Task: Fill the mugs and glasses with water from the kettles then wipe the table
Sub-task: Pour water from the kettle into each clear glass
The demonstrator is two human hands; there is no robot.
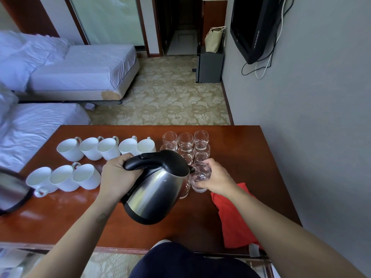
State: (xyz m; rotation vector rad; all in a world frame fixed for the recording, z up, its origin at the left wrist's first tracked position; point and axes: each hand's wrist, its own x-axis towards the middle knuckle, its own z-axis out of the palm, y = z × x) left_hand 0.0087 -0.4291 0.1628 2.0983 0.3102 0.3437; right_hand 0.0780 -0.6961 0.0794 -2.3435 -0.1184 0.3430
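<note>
My left hand point(115, 177) grips the black handle of a steel kettle point(158, 189), tilted with its spout over a clear glass point(200, 177). My right hand point(218, 177) holds that glass on the wooden table point(251, 157). Several more empty-looking glasses point(185, 140) stand in rows behind it. White mugs point(109, 148) form a back row, and three more mugs point(64, 177) stand in a front row to the left. A red cloth point(234, 219) lies under my right forearm.
A second kettle point(12, 191) is partly in view at the left table edge. Two beds point(80, 71) stand beyond the table on the left. A grey wall with a mounted TV point(253, 27) runs along the right.
</note>
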